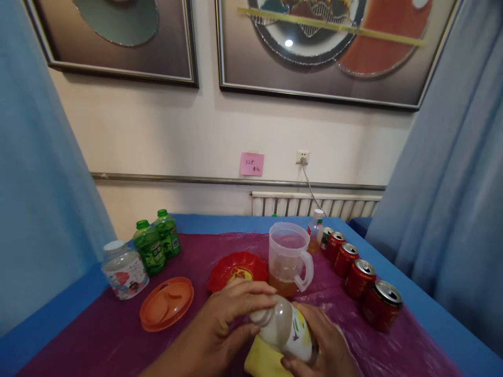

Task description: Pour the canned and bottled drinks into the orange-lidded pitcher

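A clear plastic bottle with a white and yellow label lies tilted in front of me, its neck pointing left. My right hand is closed around the labelled body near the base. My left hand grips the bottle's neck end, fingers over the top and thumb below, partly covering the cap. A folded yellow cloth lies beneath the bottle. Just beyond my hands stand a clear plastic measuring jug, with some amber liquid at its bottom, and a red scalloped plate, partly hidden by my left hand.
Several red cans line the right side, with a small bottle of amber liquid behind them. On the left stand two green bottles, a clear jar and an orange divided dish. Purple plastic sheeting covers the blue table.
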